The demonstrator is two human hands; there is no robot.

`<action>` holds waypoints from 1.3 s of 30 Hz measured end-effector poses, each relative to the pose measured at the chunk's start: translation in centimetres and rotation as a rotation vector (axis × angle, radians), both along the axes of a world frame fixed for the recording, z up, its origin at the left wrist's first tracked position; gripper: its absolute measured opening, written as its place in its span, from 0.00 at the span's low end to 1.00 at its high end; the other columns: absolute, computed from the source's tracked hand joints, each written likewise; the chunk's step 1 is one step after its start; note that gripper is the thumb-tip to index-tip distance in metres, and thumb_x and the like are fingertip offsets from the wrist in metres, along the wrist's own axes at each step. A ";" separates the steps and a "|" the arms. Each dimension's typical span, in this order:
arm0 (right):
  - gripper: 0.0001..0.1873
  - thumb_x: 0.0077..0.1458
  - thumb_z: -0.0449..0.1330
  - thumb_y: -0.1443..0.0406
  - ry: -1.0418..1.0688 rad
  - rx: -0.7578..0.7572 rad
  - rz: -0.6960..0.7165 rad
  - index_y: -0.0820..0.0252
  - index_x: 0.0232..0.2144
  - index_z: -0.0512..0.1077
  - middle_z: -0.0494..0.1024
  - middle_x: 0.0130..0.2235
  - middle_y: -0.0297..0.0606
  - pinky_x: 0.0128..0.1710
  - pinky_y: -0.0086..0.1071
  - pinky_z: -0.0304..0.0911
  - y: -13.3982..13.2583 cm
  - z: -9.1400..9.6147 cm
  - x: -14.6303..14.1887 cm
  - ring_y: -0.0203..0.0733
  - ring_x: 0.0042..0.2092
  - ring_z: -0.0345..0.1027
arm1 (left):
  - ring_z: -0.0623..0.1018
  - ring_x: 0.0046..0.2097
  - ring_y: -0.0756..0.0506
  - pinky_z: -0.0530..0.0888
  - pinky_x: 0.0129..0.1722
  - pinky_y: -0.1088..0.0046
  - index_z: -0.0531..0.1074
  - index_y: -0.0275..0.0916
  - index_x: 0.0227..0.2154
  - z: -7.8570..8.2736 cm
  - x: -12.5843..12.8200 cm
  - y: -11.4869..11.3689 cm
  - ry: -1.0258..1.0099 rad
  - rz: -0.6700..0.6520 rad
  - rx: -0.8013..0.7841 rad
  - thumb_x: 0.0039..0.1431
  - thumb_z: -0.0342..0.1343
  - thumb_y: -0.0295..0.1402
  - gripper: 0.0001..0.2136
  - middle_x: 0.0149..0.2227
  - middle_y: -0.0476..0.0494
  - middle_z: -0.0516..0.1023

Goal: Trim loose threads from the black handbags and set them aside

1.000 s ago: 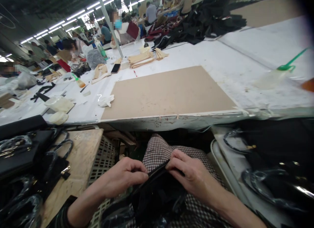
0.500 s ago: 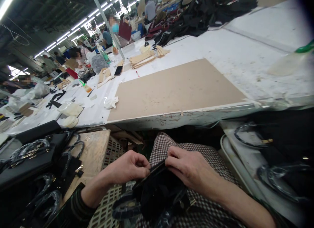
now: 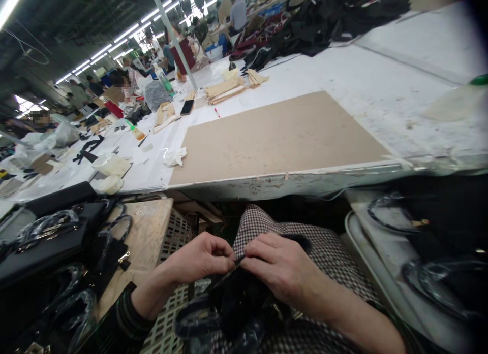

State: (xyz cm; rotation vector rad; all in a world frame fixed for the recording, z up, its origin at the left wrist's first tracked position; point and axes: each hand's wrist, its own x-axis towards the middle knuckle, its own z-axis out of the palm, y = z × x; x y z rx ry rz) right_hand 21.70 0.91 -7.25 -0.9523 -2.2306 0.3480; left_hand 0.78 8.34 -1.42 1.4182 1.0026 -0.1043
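A black handbag (image 3: 244,306) rests on my lap over a checked cloth (image 3: 324,247). Its plastic-wrapped handle (image 3: 196,318) hangs toward the lower left. My left hand (image 3: 200,260) pinches the bag's upper edge between thumb and fingers. Close beside it, my right hand (image 3: 278,265) grips the same edge, fingers bent over it. The fingertips of both hands almost meet. Part of the bag's rim shows behind my right hand, and its underside is hidden.
Black handbags (image 3: 57,242) with wrapped handles lie on a board at left, above a plastic crate (image 3: 175,237). More black bags (image 3: 450,227) sit at right. Ahead, the white table (image 3: 400,100) carries a brown board (image 3: 278,135), a phone (image 3: 187,107) and dark pieces (image 3: 316,24).
My right hand has slid left along the bag's edge, nearer my left hand. More of the bag's rim now shows behind it. The left hand keeps its pinch.
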 end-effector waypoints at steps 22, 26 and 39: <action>0.06 0.57 0.60 0.73 -0.091 -0.039 -0.042 0.61 0.28 0.70 0.71 0.32 0.34 0.32 0.37 0.54 -0.5 0.9 -1.0 0.41 0.34 0.60 | 0.57 0.25 0.54 0.53 0.23 0.76 0.72 0.34 0.26 -1.0 -0.4 -1.4 -0.011 -0.011 0.119 0.52 0.55 0.30 0.05 0.21 0.55 0.61; 0.05 0.57 0.60 0.72 -0.105 -0.078 -0.045 0.60 0.29 0.69 0.71 0.33 0.34 0.33 0.37 0.53 -0.5 0.8 -0.9 0.42 0.35 0.61 | 0.57 0.25 0.54 0.54 0.23 0.76 0.72 0.33 0.26 -0.6 -0.2 -1.3 0.003 -0.009 0.127 0.52 0.55 0.30 0.05 0.21 0.54 0.62; 0.07 0.67 0.53 0.66 -0.159 -0.136 -0.103 0.56 0.35 0.69 0.72 0.31 0.31 0.32 0.36 0.50 -1.4 0.8 0.4 0.40 0.31 0.63 | 0.59 0.25 0.54 0.55 0.24 0.77 0.74 0.33 0.27 -0.2 -0.4 -1.4 0.041 0.038 0.151 0.52 0.55 0.31 0.06 0.22 0.54 0.64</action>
